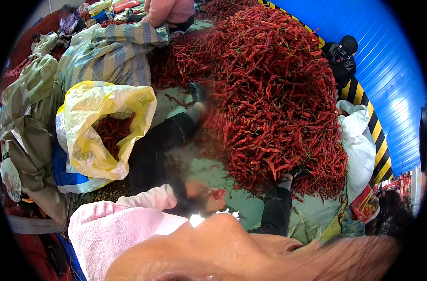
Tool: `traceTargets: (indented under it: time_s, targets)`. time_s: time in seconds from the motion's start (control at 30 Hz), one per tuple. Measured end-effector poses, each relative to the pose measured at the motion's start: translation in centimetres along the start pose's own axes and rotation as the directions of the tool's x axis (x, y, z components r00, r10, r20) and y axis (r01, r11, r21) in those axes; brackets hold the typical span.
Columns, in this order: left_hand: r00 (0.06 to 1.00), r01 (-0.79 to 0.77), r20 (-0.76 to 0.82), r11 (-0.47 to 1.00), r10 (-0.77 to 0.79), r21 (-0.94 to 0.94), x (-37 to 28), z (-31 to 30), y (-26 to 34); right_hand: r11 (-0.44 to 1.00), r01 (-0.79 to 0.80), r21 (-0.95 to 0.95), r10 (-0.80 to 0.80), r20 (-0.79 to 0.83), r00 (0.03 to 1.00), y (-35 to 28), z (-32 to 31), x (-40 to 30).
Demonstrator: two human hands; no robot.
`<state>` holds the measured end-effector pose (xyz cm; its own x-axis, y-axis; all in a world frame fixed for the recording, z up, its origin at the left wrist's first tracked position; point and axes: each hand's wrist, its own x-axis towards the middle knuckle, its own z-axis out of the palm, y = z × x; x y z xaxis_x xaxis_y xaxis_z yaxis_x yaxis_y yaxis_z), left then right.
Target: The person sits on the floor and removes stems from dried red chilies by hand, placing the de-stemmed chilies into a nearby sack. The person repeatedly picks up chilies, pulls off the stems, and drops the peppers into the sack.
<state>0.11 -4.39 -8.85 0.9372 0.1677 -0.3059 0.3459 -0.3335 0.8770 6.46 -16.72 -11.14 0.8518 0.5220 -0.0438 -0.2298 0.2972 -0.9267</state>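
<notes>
My left hand point(196, 189), blurred, reaches from a pink sleeve with a dark cuff, low before my body. Close beside it, my right hand point(214, 204) holds some red chillies point(218, 194); my face hides part of that hand and its arm. Whether the left fingers grip anything is too blurred to tell. Beyond both hands rises a large heap of red chilli peppers point(276, 105), many with stalks, lying between my spread legs. To the left stands a yellow and white woven plastic sack point(76, 123), its mouth wide, with chillies point(113, 135) inside.
Striped woven sacking point(108, 52) and olive sheeting point(27, 140) crowd the left. A full white sack point(357, 147) stands right of the heap, near a blue corrugated wall point(385, 70). People sit nearby: one in a pink top point(168, 12), another in dark clothing point(340, 63).
</notes>
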Motion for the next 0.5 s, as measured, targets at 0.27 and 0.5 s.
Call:
traceTargets:
  time_s: [0.27, 0.5]
  targets:
    - [0.982, 0.095, 0.177, 0.978, -0.061, -0.187, -0.8, -2.0, 2.4, 0.954, 0.053, -0.294, -0.044, 0.038, 0.998, -1.5, -0.2, 0.7]
    - [0.973, -0.191, 0.208, 0.858, 0.102, 0.477, 0.5, -3.8, -1.2, 0.985, -0.168, 0.033, 0.171, -0.211, 0.962, -2.2, -1.0, 1.5]
